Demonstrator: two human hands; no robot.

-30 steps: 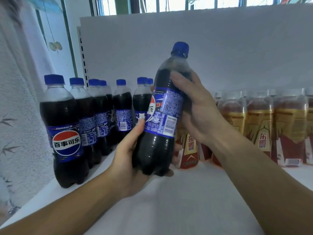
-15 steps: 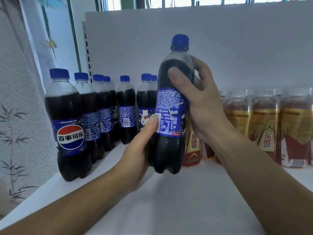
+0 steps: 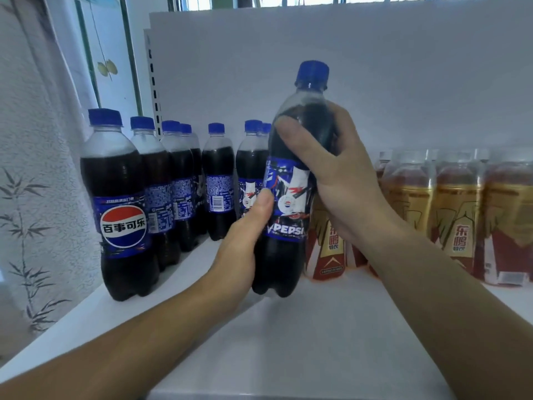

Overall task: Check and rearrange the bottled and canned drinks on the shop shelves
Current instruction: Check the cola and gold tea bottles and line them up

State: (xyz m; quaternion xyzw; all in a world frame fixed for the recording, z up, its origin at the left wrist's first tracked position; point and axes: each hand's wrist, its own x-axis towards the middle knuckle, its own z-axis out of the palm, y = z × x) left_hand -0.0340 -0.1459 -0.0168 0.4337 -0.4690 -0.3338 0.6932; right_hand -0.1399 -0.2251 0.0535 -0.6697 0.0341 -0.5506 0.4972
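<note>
A dark cola bottle with a blue cap and blue label stands nearly upright over the white shelf, its PEPSI lettering facing me. My left hand grips its lower part from the left, thumb on the label. Around the bottle's shoulder my right hand is wrapped from the right. Whether the base touches the shelf I cannot tell. Several more cola bottles stand in rows at the left. Gold and red drink bottles fill the right side, partly hidden by my right arm.
A white back panel closes the shelf behind the bottles. A pale curtain with bamboo print hangs at the far left. The shelf's front edge runs across the bottom of the view, with bare shelf surface under my forearms.
The held bottle has been turned about its axis: its barcode side faced me before, now the PEPSI lettering does. It went from tilted to nearly upright. Both hands kept their grip.
</note>
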